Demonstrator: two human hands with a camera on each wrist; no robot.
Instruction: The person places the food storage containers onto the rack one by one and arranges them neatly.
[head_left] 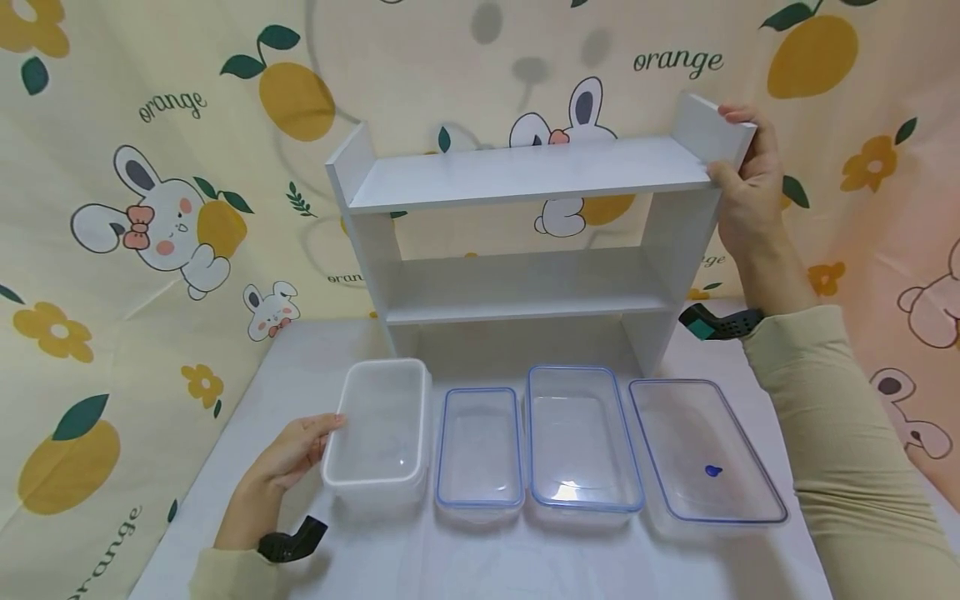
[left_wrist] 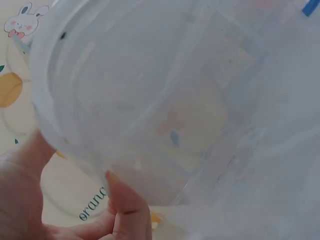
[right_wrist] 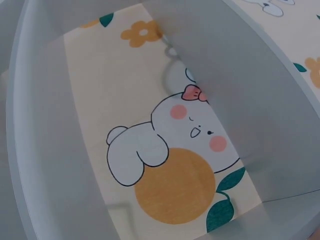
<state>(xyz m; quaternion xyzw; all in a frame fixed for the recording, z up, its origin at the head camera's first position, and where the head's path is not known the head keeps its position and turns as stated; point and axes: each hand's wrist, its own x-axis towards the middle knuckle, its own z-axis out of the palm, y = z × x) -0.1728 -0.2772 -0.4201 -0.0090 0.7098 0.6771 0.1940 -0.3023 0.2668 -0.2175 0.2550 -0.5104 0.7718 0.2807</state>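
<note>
Frosted container (head_left: 378,425) pinched by fingers of left hand (head_left: 292,450), at left front of white shelf (head_left: 525,283). Shelf's upper right gripped by fingers of right hand (head_left: 752,192). Apparent step: container handled, shelf steadied. Firmer container grip likely required next.

A cream cloth (head_left: 138,312) rises behind the white tabletop (head_left: 450,575), its ground turning pinkish at the far right of the head view. Printed on it are oranges (head_left: 297,102) with green leaves (head_left: 279,37), mustard-coloured flowers (head_left: 54,332) and the word "orange" (head_left: 172,106) in dark script. At left, a white rabbit (head_left: 172,221) with a red bow (head_left: 138,227) hugs an orange; a smaller rabbit head (head_left: 270,312) sits below. Blurred grey shadows (head_left: 487,22) spot the cloth near the top.
</note>
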